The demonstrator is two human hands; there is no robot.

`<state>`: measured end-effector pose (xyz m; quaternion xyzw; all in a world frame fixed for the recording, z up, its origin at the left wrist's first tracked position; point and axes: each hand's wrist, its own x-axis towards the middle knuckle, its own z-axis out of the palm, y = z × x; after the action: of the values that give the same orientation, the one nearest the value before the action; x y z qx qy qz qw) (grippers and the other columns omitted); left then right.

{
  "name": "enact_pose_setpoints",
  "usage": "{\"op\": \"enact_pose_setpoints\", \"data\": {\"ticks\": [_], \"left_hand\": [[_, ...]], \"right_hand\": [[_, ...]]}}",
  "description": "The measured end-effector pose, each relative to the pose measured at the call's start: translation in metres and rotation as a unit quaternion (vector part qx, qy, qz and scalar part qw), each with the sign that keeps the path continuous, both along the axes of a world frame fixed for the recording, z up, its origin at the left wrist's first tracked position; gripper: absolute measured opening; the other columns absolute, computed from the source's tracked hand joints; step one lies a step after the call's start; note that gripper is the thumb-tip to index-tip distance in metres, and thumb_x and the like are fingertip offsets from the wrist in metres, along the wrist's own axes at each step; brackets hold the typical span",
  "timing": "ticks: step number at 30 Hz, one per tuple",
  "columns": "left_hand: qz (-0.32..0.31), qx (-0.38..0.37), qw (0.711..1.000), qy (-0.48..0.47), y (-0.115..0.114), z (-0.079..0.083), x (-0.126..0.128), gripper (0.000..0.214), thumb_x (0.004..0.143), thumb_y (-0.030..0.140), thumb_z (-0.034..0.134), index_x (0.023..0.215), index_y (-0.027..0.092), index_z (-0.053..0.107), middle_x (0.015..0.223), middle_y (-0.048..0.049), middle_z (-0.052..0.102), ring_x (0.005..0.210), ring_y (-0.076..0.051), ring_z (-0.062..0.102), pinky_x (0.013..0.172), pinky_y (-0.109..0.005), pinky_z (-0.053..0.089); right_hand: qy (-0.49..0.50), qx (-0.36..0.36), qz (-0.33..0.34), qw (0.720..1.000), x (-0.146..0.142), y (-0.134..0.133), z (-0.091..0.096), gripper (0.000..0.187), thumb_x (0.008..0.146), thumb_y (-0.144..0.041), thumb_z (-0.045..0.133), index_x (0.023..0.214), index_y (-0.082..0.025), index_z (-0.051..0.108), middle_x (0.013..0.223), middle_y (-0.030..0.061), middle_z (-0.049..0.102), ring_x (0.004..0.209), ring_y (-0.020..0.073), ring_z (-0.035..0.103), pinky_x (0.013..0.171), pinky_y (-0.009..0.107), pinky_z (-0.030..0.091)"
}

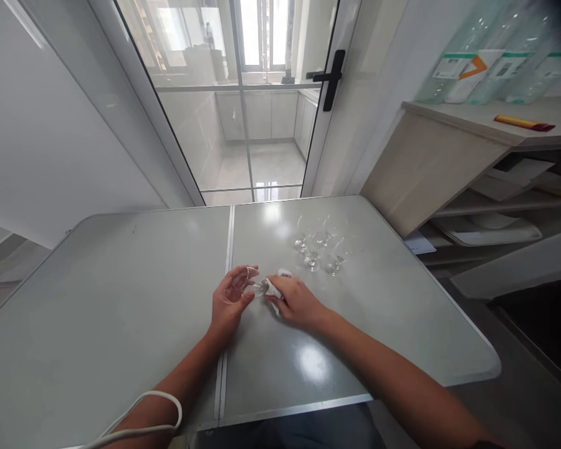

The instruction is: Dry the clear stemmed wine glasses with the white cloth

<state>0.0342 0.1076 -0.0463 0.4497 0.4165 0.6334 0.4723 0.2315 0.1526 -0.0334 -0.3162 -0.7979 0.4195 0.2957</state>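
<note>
My left hand point(227, 302) is curled around the bowl of a small clear stemmed glass point(258, 288), tilted on its side above the table. In my right hand point(302, 304) a white cloth point(273, 289) is pinched against the glass's stem end, at the right. The fingers partly hide the cloth, and whether it is fabric or paper I cannot tell. Just beyond my right hand, several similar stemmed glasses point(312, 259) stand upright in a close group.
The grey-green table point(144, 312) has a metal seam running front to back. A glazed door point(271, 118) with a black handle point(330, 78) is behind it. At right, a wooden shelf point(458, 131) carries large clear bottles point(484, 75). A white cable point(163, 394) loops over my left forearm.
</note>
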Motion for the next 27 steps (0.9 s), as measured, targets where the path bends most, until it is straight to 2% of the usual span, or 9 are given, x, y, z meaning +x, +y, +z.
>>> {"op": "enact_pose_setpoints", "data": {"ticks": [3, 6, 9, 13, 16, 18, 20, 24, 27], "left_hand": [[-0.009, 0.011, 1.000, 0.003, -0.001, 0.002, -0.001, 0.056, 0.079, 0.034, 0.087, 0.129, 0.022, 0.064, 0.137, -0.0164, 0.068, 0.129, -0.032, 0.064, 0.107, -0.046, 0.053], [-0.038, 0.011, 0.999, -0.016, -0.002, -0.001, -0.001, 0.056, 0.080, 0.038, 0.086, 0.129, 0.021, 0.064, 0.136, -0.0176, 0.068, 0.126, -0.032, 0.066, 0.106, -0.048, 0.054], [-0.049, 0.022, 0.998, -0.034, -0.001, -0.003, -0.001, 0.059, 0.080, 0.044, 0.086, 0.129, 0.021, 0.063, 0.135, -0.0190, 0.068, 0.126, -0.034, 0.066, 0.104, -0.050, 0.055], [-0.013, 0.042, 0.999, -0.031, 0.001, -0.001, -0.003, 0.055, 0.081, 0.038, 0.086, 0.129, 0.023, 0.062, 0.137, -0.0168, 0.067, 0.127, -0.033, 0.065, 0.111, -0.051, 0.051], [-0.015, 0.041, 0.999, -0.030, 0.001, 0.000, -0.003, 0.054, 0.081, 0.033, 0.086, 0.128, 0.023, 0.063, 0.137, -0.0156, 0.067, 0.130, -0.032, 0.063, 0.114, -0.050, 0.050], [-0.029, 0.034, 0.999, -0.028, 0.001, 0.000, -0.002, 0.055, 0.080, 0.033, 0.087, 0.129, 0.022, 0.064, 0.137, -0.0164, 0.066, 0.132, -0.032, 0.062, 0.115, -0.049, 0.050], [-0.041, 0.035, 0.998, -0.028, 0.001, -0.001, -0.002, 0.057, 0.080, 0.034, 0.087, 0.129, 0.020, 0.064, 0.136, -0.0172, 0.066, 0.132, -0.033, 0.062, 0.114, -0.050, 0.051], [-0.035, 0.050, 0.997, -0.048, 0.001, -0.001, -0.001, 0.056, 0.080, 0.038, 0.086, 0.129, 0.023, 0.063, 0.136, -0.0159, 0.066, 0.129, -0.033, 0.064, 0.113, -0.053, 0.051], [-0.007, 0.069, 0.997, -0.041, 0.001, 0.000, -0.003, 0.057, 0.079, 0.039, 0.087, 0.128, 0.025, 0.061, 0.134, -0.0135, 0.065, 0.132, -0.031, 0.062, 0.116, -0.054, 0.048]], "right_hand": [[-0.045, 0.119, -0.039, 0.991, -0.001, 0.000, -0.002, 0.024, 0.100, -0.031, 0.053, 0.115, -0.017, 0.065, 0.103, 0.0131, 0.072, 0.095, 0.0257, 0.063, 0.096, 0.043, 0.043], [0.028, -0.049, -0.015, 0.998, -0.001, 0.004, -0.002, 0.027, 0.103, -0.040, 0.052, 0.093, -0.018, 0.066, 0.079, 0.0037, 0.065, 0.073, 0.0193, 0.057, 0.075, 0.032, 0.046], [0.136, -0.190, -0.057, 0.971, 0.002, 0.010, 0.001, 0.039, 0.100, -0.053, 0.056, 0.085, -0.018, 0.062, 0.070, -0.0005, 0.057, 0.063, 0.0160, 0.050, 0.061, 0.028, 0.042], [0.184, -0.080, -0.192, 0.961, 0.012, 0.012, 0.008, 0.039, 0.103, -0.052, 0.051, 0.125, -0.021, 0.061, 0.094, 0.0031, 0.064, 0.079, 0.0189, 0.059, 0.075, 0.031, 0.049], [0.090, 0.005, -0.047, 0.995, 0.013, 0.008, 0.010, 0.046, 0.104, -0.046, 0.051, 0.143, -0.022, 0.050, 0.116, 0.0090, 0.067, 0.102, 0.0245, 0.063, 0.095, 0.038, 0.049], [0.003, 0.051, 0.055, 0.997, 0.009, 0.004, 0.008, 0.042, 0.100, -0.039, 0.056, 0.137, -0.019, 0.054, 0.117, 0.0119, 0.068, 0.108, 0.0273, 0.062, 0.100, 0.042, 0.046], [-0.045, 0.070, 0.071, 0.994, 0.004, 0.001, 0.005, 0.028, 0.098, -0.031, 0.058, 0.123, -0.018, 0.062, 0.109, 0.0114, 0.071, 0.101, 0.0265, 0.063, 0.094, 0.041, 0.047], [0.050, -0.014, -0.049, 0.997, 0.002, 0.004, 0.002, 0.019, 0.100, -0.033, 0.056, 0.107, -0.019, 0.068, 0.090, 0.0036, 0.069, 0.080, 0.0194, 0.061, 0.076, 0.030, 0.046], [0.181, -0.097, -0.207, 0.957, 0.005, 0.011, 0.000, 0.027, 0.099, -0.044, 0.059, 0.108, -0.020, 0.068, 0.088, 0.0012, 0.067, 0.078, 0.0180, 0.059, 0.073, 0.028, 0.046]]}}
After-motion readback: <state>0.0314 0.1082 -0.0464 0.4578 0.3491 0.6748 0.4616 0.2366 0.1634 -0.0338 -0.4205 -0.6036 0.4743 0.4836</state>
